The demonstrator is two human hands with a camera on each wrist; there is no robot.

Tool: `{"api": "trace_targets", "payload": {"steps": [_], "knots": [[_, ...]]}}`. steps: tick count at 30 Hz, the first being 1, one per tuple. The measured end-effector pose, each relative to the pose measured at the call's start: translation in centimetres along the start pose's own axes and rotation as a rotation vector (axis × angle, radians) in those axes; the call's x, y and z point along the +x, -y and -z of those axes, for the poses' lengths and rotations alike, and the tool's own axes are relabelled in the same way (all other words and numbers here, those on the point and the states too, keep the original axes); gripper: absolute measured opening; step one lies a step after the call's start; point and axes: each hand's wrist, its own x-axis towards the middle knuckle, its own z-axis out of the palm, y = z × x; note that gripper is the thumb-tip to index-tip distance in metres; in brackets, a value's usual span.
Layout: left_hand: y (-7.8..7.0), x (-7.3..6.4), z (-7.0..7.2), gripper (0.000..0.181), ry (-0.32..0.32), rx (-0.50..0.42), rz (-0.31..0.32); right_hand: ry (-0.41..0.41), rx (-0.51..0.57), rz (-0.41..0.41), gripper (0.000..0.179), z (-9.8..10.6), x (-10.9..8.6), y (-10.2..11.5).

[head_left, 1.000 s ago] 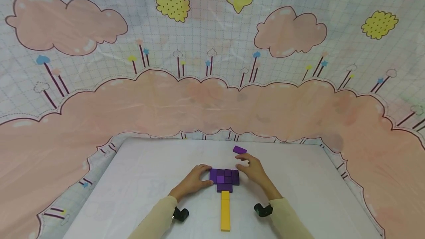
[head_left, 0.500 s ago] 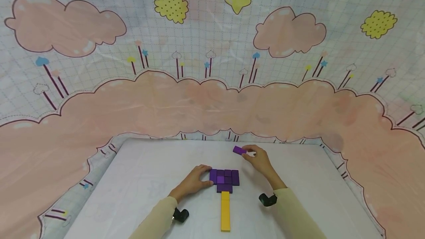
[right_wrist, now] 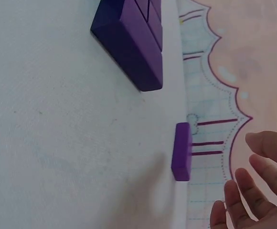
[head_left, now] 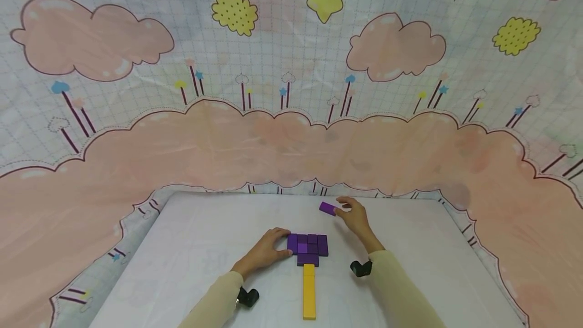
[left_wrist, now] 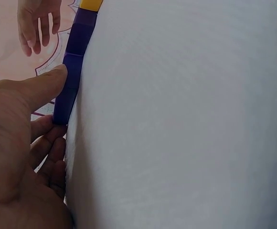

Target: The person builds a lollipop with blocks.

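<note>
Purple blocks (head_left: pixel 312 240) lie flat, packed together in the middle of the white table, with a strip of yellow blocks (head_left: pixel 309 292) running from them toward the person. My left hand (head_left: pixel 263 251) holds the leftmost purple block (head_left: pixel 292 243) by its two ends, thumb at the near end and index finger at the far end. In the left wrist view the thumb (left_wrist: pixel 52 83) presses on the purple side. Farther back lies a single purple block (head_left: pixel 327 208). Right beside it is my right hand (head_left: pixel 356 218), thumb and fingers spread; the right wrist view shows a gap between them.
The white tabletop (head_left: pixel 191 247) ends at a back edge close behind the single block. Beyond hangs a patterned cloth (head_left: pixel 291 151) with clouds and stars. A black camera mount sits at each wrist, the left one (head_left: pixel 248 297) low over the table.
My right hand has moved back from beside the packed blocks to the single block, touched its right end, then spread its fingers. The left hand has stayed in place.
</note>
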Motion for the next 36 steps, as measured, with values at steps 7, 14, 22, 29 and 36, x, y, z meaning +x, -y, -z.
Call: {"api": "trace_targets", "payload": {"steps": [7,14,22,29,36], "knots": [[0.1,0.0,-0.2,0.059,0.005,0.008,0.009,0.007,0.009,-0.074,0.038,-1.0,0.5,-1.4],[0.2,-0.2,-0.2,0.059,0.014,0.01,0.007,0.028,0.04,-0.188,0.038,-1.7,0.5,-2.0],[-0.1,-0.3,0.0,0.059,0.018,0.007,0.012,0.028,0.027,-0.212,0.039,-2.1,0.8,-1.7],[0.1,-0.2,-0.1,0.058,0.014,0.016,0.002,0.037,-0.032,-0.212,0.041,-2.6,0.7,-1.9],[0.2,-0.3,-0.1,0.058,0.014,0.017,0.003,0.035,-0.043,-0.228,0.042,-2.9,0.7,-1.5]]}}
